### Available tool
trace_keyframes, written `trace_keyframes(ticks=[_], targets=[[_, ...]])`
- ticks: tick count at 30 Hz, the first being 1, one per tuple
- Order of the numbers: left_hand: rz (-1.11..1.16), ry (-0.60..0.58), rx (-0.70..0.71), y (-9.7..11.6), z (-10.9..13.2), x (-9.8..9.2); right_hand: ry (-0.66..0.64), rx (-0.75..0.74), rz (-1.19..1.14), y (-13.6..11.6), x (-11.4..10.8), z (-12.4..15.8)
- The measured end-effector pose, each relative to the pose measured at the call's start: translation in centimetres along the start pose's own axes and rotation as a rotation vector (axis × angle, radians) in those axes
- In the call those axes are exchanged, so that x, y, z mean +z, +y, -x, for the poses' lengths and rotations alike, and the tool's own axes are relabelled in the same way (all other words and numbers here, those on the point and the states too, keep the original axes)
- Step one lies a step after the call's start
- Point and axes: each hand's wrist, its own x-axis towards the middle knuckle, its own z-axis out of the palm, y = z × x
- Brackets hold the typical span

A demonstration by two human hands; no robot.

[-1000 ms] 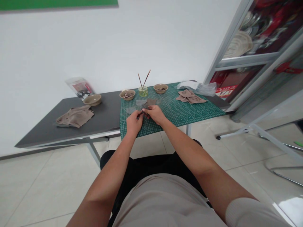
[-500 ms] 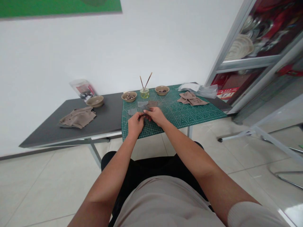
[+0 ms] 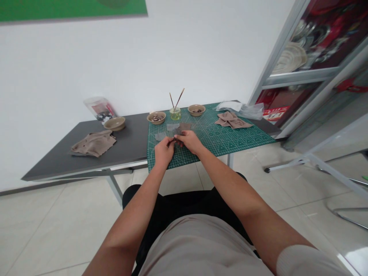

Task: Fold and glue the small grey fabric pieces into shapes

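My left hand (image 3: pixel 163 151) and my right hand (image 3: pixel 189 141) meet over the green cutting mat (image 3: pixel 230 140), fingers pinched together on a small dark object (image 3: pixel 173 140) that I cannot make out. Just beyond the fingers lie small grey and brown fabric pieces (image 3: pixel 172 129). Behind them stand a small glass of greenish liquid with two thin sticks (image 3: pixel 175 112) and two tan bowls (image 3: pixel 156 117) (image 3: pixel 196 110) with small dark items inside.
A grey table (image 3: pixel 86 157) carries a folded beige cloth (image 3: pixel 93 143), a third tan bowl (image 3: pixel 114 123) and a clear packet (image 3: pixel 99 107) at left. Another beige cloth (image 3: pixel 232 120) and plastic bags (image 3: pixel 244 108) lie at right. A glass cabinet (image 3: pixel 310 57) stands at right.
The view has shifted slightly; both hands stay pinched together over the mat with almost no movement.
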Motion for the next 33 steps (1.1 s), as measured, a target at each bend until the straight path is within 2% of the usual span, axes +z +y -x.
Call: trace_keyframes(ticks=[2,8,14,19,22,25,28,31,33], targets=[[-0.006,0.002,-0.014,0.06,0.00,-0.02,0.014,-0.005,0.016,0.01,0.02,0.00],[0.064,0.046,-0.090,-0.14,-0.33,-0.02,-0.066,0.037,-0.039,-0.58,-0.17,0.32],[0.044,0.012,-0.035,-0.19,-0.21,0.15,0.031,0.012,0.048,-0.24,0.02,0.13],[0.150,0.042,-0.110,-0.01,-0.41,0.06,-0.072,0.004,-0.042,-0.34,-0.17,0.36],[0.211,0.050,-0.125,0.07,-0.51,0.01,-0.090,-0.002,-0.043,-0.43,-0.23,0.43],[0.199,0.046,-0.100,0.06,-0.51,0.02,-0.047,-0.005,0.004,-0.32,-0.07,0.30],[0.186,0.031,-0.073,-0.17,-0.54,0.09,0.052,-0.023,0.039,-0.10,0.26,0.13],[0.250,0.041,-0.072,-0.59,-0.70,0.14,0.151,-0.026,0.000,-0.03,0.51,0.13],[0.320,0.046,-0.091,-0.85,-0.89,0.13,0.166,-0.026,-0.062,-0.11,0.54,0.25]])
